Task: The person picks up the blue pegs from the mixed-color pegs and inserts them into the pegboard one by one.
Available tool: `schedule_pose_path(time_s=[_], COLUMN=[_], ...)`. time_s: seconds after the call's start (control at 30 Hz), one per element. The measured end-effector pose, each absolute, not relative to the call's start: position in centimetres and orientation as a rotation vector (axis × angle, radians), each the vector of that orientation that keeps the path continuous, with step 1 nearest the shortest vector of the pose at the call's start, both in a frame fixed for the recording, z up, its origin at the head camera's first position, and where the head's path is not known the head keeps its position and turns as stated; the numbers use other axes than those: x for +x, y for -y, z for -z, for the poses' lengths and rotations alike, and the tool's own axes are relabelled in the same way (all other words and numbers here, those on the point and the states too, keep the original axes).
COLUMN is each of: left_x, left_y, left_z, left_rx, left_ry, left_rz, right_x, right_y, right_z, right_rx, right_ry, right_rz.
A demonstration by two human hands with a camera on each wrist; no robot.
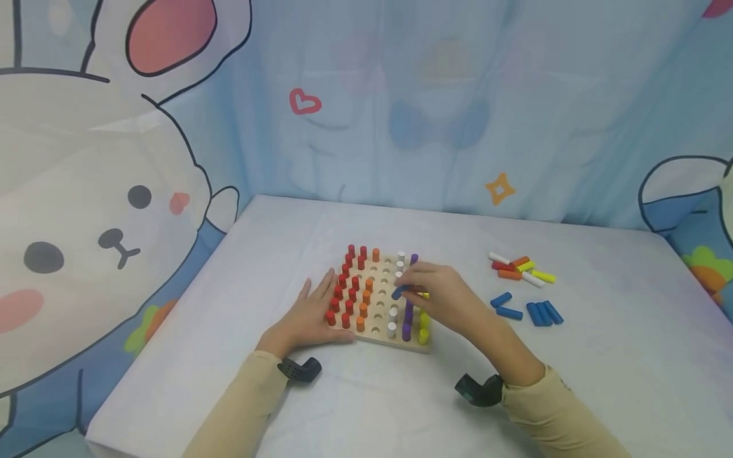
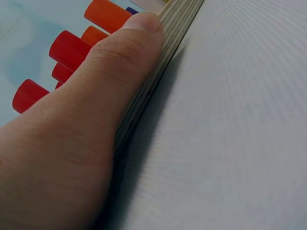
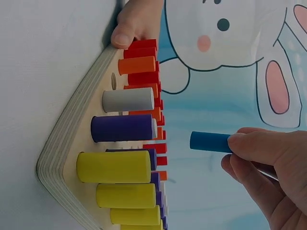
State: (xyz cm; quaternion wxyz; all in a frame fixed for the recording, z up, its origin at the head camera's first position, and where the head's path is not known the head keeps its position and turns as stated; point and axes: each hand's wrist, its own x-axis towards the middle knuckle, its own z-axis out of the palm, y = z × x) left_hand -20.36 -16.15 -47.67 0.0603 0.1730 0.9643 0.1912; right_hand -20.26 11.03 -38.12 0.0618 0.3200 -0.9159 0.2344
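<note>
A wooden peg board [image 1: 395, 344] lies on the table, with rows of red, orange, white, purple and yellow pegs standing in its holes. Between the orange and white rows runs a line of bare holes. My left hand [image 1: 308, 322] rests against the board's left side, fingers extended, its thumb [image 2: 129, 52] along the front edge. Above the board, my right hand [image 1: 439, 294] pinches a blue peg [image 3: 209, 142] between thumb and fingers. In the right wrist view that peg is tilted and apart from the standing pegs, such as a yellow peg [image 3: 114, 166] in front.
Right of the board lie several loose blue pegs [image 1: 509, 313]. Behind them is a mixed pile with a white peg [image 1: 532, 279], a red peg [image 1: 502, 266], orange and yellow ones. A printed curtain [image 1: 366, 152] hangs behind the white-covered table [image 1: 366, 407].
</note>
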Motion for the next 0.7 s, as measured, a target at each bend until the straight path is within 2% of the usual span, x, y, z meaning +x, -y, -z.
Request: schedule_pose_path(time_s=[0.7], left_x=[-20.2], left_y=[16.1], left_z=[47.2], left_rx=[0.514], left_ry=[-2.910], left_rz=[-0.593], right_x=[-19.2], right_y=[-10.0], right_z=[38.4], right_rx=[1.135], right_ry=[2.693], right_rz=[-0.640])
